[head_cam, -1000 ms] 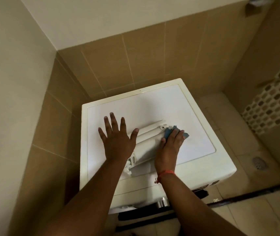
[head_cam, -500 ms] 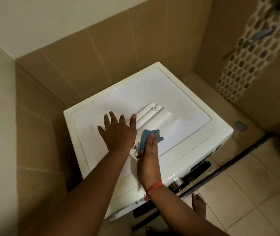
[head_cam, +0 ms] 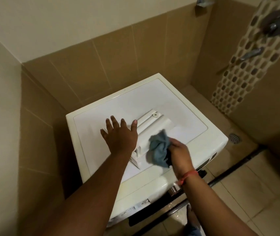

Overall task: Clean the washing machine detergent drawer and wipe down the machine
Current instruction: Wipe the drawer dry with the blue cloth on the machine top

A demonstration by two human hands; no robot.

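The detergent drawer (head_cam: 150, 132) lies out of its slot on top of the washing machine (head_cam: 204, 138), near the middle of the lid and a little toward the front edge. Its long axis runs from about 7 o'clock to 1 o'clock in the view: the chunkier front end with the handle points toward 7, close to the person, and the narrow back end with a small round cap points toward 1, at the tiled wall.

The left hand (head_cam: 118, 135) rests flat with fingers spread wide, at 9 o'clock of the drawer, the thumb reaching toward its side; it looks to be bracing rather than gripping. The right hand (head_cam: 180, 153) is curled round a bunched blue cloth (head_cam: 159, 150), which hangs over the drawer's near end at roughly 4 o'clock of its middle.

To do this wipe well, I would judge that strokes should follow the long axis, from the handle end out toward 1 o'clock, so the cloth runs along the ribs instead of snagging across them. The left hand should press the drawer's side firmly, since the loose drawer could skate on the smooth lid. Unbunching the cloth would give a flatter face for the corners
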